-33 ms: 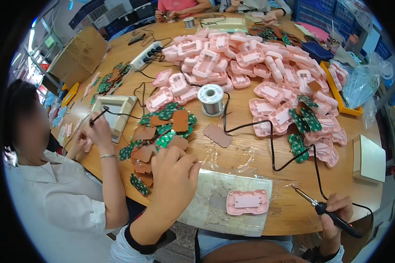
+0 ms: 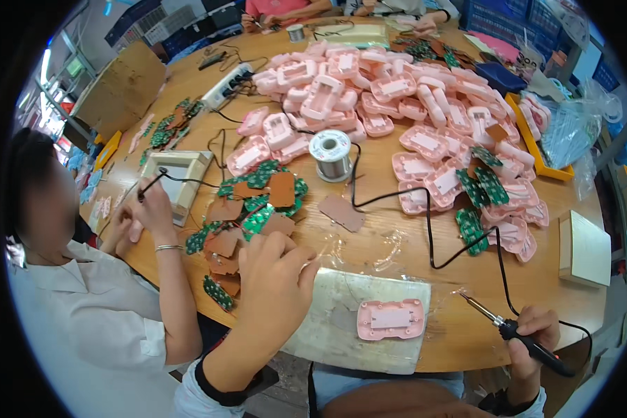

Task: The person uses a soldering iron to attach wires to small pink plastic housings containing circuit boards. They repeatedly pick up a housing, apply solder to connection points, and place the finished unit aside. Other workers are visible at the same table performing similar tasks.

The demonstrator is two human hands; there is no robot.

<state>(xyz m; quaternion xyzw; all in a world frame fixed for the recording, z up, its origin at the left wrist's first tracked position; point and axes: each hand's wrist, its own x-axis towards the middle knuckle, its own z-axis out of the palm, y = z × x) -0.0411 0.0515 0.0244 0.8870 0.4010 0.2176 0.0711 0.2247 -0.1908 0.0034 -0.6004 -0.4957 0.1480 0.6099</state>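
Note:
My right hand (image 2: 533,334) grips a soldering iron (image 2: 540,354) by its black handle, with the metal tip pointing up and left over the table. My left hand (image 2: 275,285) is closed, its fingertips pinched together above the left edge of a pale work mat (image 2: 327,341). What the pinch holds, if anything, I cannot make out. On the mat lies a pink plastic shell (image 2: 390,319) with a lighter rectangle in its middle, touched by neither hand. Beside and beyond my left hand is a heap of green and brown circuit boards (image 2: 261,202).
A large pile of pink shells (image 2: 324,94) covers the table's far middle. A solder wire spool (image 2: 333,157) stands before it. The iron's black cord (image 2: 432,237) loops across the table. More green boards (image 2: 470,230) and a pale box (image 2: 585,247) are right. A co-worker (image 2: 97,299) sits left.

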